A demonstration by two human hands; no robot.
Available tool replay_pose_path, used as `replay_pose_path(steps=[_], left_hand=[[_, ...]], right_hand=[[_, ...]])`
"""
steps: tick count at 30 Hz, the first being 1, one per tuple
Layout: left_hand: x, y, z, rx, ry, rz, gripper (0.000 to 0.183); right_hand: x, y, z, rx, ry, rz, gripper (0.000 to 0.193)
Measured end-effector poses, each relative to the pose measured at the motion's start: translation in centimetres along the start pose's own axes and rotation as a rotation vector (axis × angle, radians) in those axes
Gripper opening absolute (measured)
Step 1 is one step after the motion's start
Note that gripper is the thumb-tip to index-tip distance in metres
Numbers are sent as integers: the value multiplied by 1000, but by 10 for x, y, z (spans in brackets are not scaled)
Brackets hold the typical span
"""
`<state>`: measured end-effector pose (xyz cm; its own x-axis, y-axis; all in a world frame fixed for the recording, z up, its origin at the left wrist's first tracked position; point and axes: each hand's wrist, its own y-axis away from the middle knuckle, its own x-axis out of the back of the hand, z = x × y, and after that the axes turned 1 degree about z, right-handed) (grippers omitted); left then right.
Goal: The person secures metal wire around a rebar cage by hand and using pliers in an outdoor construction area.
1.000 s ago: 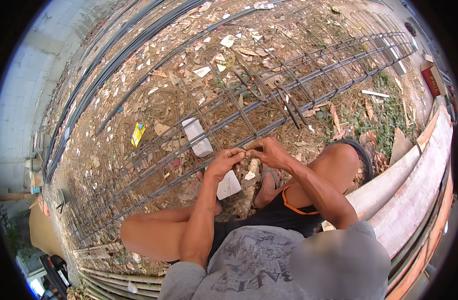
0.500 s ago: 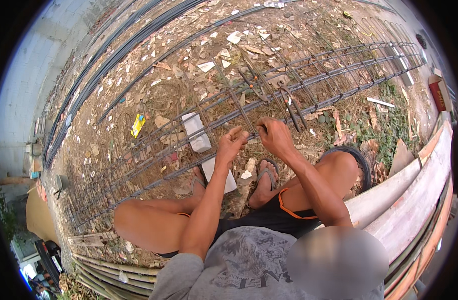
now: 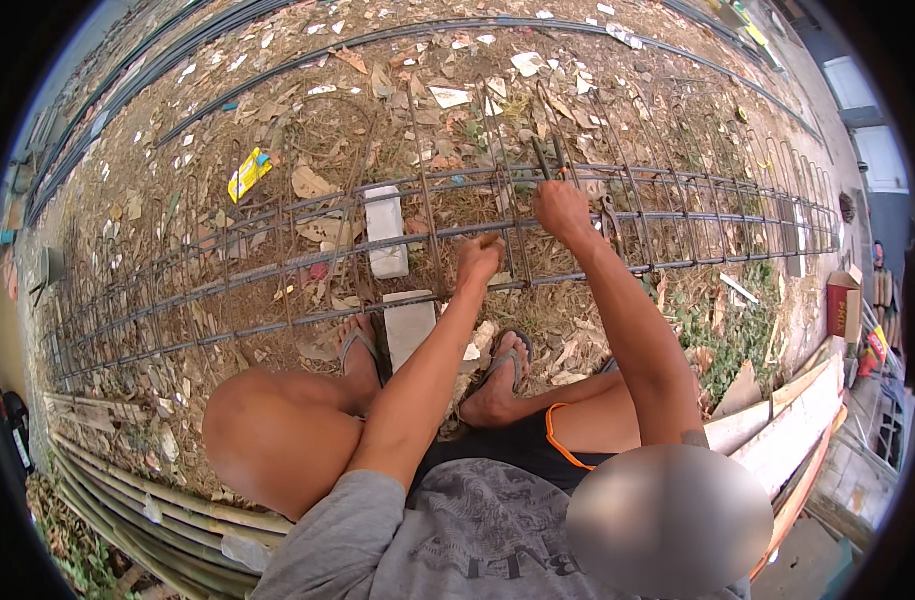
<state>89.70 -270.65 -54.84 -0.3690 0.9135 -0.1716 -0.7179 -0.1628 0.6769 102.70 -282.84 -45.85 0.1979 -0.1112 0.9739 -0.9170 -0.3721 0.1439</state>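
My right hand is closed around a pair of pincers, whose dark handles with a bit of orange stick out past the fist; their head is hidden. It is over the upper bars of a long rebar cage. Nearer to me, my left hand has its fingers pinched together beside a stirrup, over the near bar. What it pinches, if anything, is too small to tell. A rusty second tool lies on the cage just right of my right wrist, partly hidden by it.
Pale blocks sit under the cage near my sandalled feet. Long loose bars lie on the littered ground beyond. A yellow wrapper is at left. Bamboo poles and boards flank me; a red box stands at right.
My right hand has left the near bar beside my left hand, reached farther out and taken hold of the pincers. My left hand stays near the stirrup. The view has turned.
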Motion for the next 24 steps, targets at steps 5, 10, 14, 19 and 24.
replay_pose_path(steps=[5,10,14,19,24], left_hand=[[-15,-12,1,-49,70,-37,23],[-23,-11,-4,-53,128,-33,21],[-19,-11,1,-54,30,-31,24],[-21,-1,6,-104,-30,-3,33],[-20,-2,3,-142,-22,26,35]], right_hand=[[-28,-16,23,138,31,-247,21],[-15,-15,12,73,20,-318,21],[-11,-3,1,49,41,-135,20],[-12,8,3,-30,-51,-84,16],[-14,5,-2,-109,48,-22,19]])
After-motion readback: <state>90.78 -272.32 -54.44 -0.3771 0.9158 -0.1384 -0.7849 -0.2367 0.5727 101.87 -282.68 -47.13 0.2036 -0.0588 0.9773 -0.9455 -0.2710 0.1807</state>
